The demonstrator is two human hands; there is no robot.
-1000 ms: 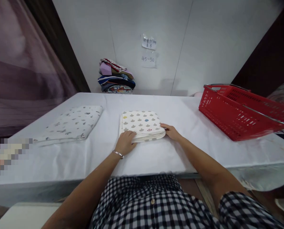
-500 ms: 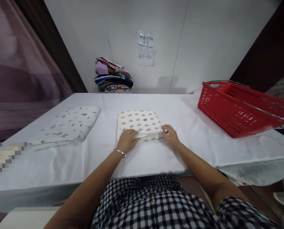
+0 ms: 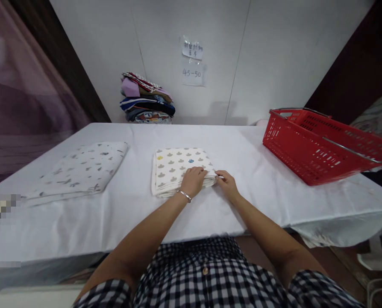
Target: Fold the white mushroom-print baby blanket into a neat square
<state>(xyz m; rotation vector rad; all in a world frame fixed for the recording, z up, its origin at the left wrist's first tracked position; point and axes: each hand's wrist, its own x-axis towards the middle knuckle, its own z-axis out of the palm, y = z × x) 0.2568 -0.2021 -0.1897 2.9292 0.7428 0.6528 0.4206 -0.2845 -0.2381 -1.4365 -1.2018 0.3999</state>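
A white folded cloth (image 3: 170,169) with grey cloud-like prints and a few coloured ones lies in layers on the table before me. My left hand (image 3: 194,180) rests on top of its near right part, palm down with the fingers laid over the fabric. At the near right corner, the fingertips of my right hand (image 3: 228,185) pinch the layered edge. To the left lies another folded white cloth (image 3: 78,169) with small dark prints, apart from both hands.
A red plastic basket (image 3: 290,145) with metal handles stands on the right of the white-covered table (image 3: 133,218). Behind the table's far edge, a pile of folded fabrics (image 3: 148,100) rises against the wall. Paper notes (image 3: 193,73) hang on that wall.
My left hand has slid right along the cloth, from its near left-middle to its near right part. My right hand stays at the right corner. The view has shifted slightly.
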